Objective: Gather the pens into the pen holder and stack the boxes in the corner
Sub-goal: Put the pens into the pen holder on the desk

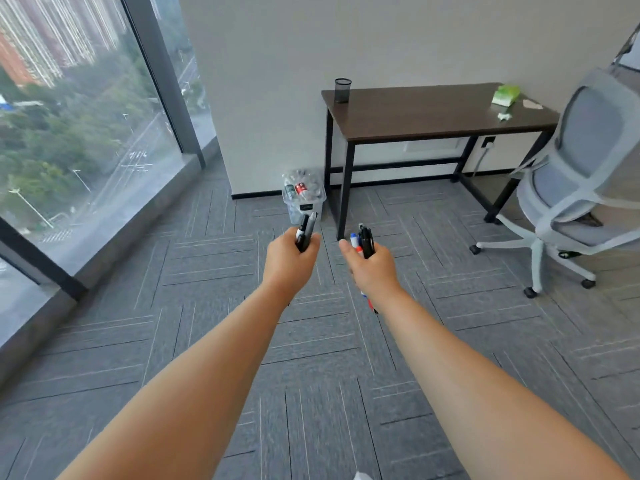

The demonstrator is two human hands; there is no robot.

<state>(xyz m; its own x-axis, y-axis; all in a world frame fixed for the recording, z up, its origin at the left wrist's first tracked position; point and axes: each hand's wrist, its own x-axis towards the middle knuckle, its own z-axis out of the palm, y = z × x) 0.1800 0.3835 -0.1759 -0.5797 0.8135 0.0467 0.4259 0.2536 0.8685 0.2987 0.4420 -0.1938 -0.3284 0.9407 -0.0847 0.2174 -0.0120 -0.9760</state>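
Floor (214, 271): open up to the counter (433, 112).
Pen holder (342, 90): counter's far-left corner.
Left hand (289, 256): grips dark pens (306, 228) upright.
Right hand (372, 268): grips mixed pens (364, 241) upright.

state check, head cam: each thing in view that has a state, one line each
left hand: grips a bunch of black pens
right hand: grips mixed pens, black, blue and red
pen holder: upright on the desk, back left corner, no pen sticking out
waste bin: on the floor by the desk leg, filled with bottles and cans
office chair: unoccupied
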